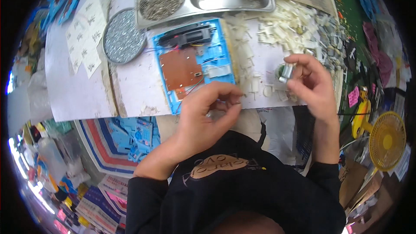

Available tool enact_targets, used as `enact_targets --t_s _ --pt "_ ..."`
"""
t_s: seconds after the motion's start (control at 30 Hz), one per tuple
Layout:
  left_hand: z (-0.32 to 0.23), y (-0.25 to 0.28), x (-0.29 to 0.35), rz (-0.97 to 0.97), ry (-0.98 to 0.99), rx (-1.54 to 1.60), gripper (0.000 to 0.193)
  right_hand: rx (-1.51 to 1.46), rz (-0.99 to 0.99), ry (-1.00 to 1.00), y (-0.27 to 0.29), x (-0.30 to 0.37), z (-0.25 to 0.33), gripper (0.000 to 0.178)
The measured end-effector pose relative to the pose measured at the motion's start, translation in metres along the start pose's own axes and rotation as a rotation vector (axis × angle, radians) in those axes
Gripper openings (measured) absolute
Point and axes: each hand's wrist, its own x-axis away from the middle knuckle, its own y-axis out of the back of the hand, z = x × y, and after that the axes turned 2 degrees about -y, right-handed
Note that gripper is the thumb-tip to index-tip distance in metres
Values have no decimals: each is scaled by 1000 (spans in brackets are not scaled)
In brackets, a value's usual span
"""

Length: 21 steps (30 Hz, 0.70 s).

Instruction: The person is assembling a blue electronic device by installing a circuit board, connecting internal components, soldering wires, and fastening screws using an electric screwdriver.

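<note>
My right hand (314,82) is over the right side of the table, its thumb and fingers closed around a small silver metal cylinder (286,73) that looks like a small motor. Nearer the middle, my left hand (203,115) is curled with thumb and fingertips close together; what they pinch, if anything, is too small to make out. Just beyond the left hand lies an open blue plastic housing (223,39). Inside it are a brown circuit board (180,69), a black part (186,35) along the far end, a white block (218,71) and thin wires.
A round dish of small metal pieces (125,34) stands left of the housing. Behind is a steel tray (186,11) with screws in one basin. White plastic parts (286,26) and greyish pieces (331,39) are heaped at right. A yellow fan (388,141) stands beyond the table's right edge.
</note>
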Motion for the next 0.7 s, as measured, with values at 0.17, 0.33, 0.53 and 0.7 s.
enact_targets --t_s 0.17,0.33,0.53,0.7 --pt "9 1 1 -19 -10 25 33 -492 177 -129 -58 -1 -1 49" --pt "9 6 1 -21 -13 37 35 -552 256 -160 -65 -14 1 48" --pt "12 7 0 -25 -50 19 34 -368 213 -156 -66 -15 9 45" --pt "15 5 0 -86 -219 -2 31 -86 80 75 -72 -9 7 41"
